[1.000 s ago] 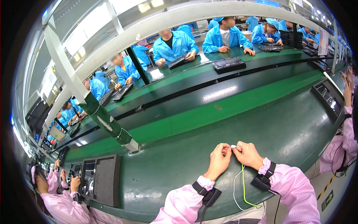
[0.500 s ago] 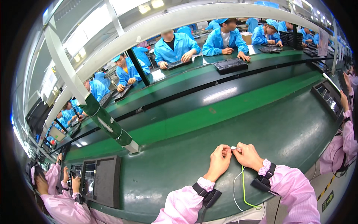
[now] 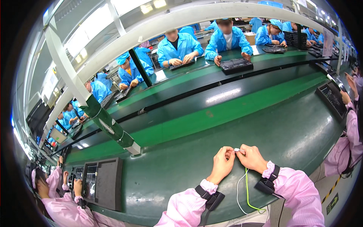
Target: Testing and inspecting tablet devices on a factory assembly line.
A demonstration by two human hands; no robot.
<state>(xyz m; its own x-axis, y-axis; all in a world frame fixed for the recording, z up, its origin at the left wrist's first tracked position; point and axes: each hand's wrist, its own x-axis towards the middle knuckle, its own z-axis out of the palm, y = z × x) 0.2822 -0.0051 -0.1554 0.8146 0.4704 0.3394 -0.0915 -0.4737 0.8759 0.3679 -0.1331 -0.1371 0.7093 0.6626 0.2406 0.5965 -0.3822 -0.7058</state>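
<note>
Over the dark green table, my two hands meet fingertip to fingertip. A small white cable plug (image 3: 237,150) shows between them. My left hand (image 3: 221,163) is closed in a pinch at the plug's left side. On its other side my right hand (image 3: 252,157) pinches the plug, with a short bit of white lead by the fingers. A thin white cable (image 3: 237,193) and a bright green cable (image 3: 247,191) hang below my right hand toward the table's near edge. The fingers hide most of the plug, and I cannot tell how the two cables join it.
A black foam-lined tray (image 3: 107,178) lies at the left, beside a co-worker in pink. Another black tray (image 3: 329,99) sits at the right near a second co-worker's hands. A post (image 3: 113,126) rises from the table. Across the belt, people in blue handle black trays (image 3: 236,66).
My hands and the plug stay in place. Across the table, a person in blue has put both hands to a black tray. The co-worker's hands at the right have shifted.
</note>
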